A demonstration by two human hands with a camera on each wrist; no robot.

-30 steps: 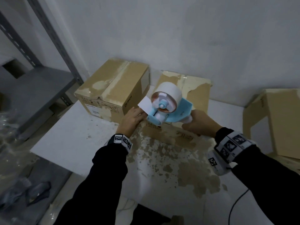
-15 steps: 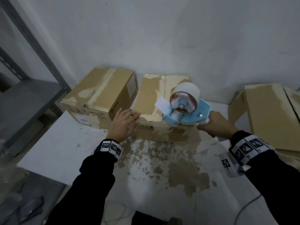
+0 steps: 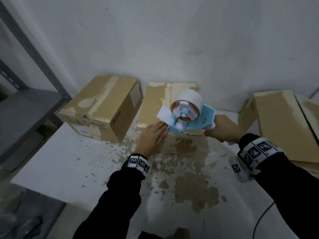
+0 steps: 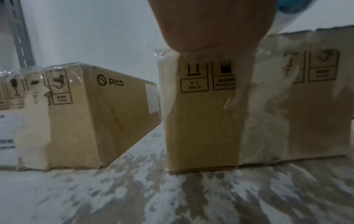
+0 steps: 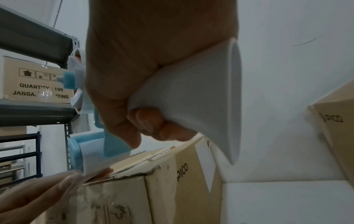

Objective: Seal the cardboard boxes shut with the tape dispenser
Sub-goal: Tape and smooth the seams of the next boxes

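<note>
On the middle box [image 3: 160,104], at its near top edge, the tape dispenser [image 3: 188,116] rests its roller, prob. to start a strip along the seam. Right hand [image 3: 222,128] is wrapped tight round the white handle [image 5: 191,97]. Left hand [image 3: 151,137], fingers flat & together, presses that same edge to steady it. Dispenser: pale blue frame, white roll, loose tab sticking out left. Box looks scuffed w/ old tape residue.
</note>
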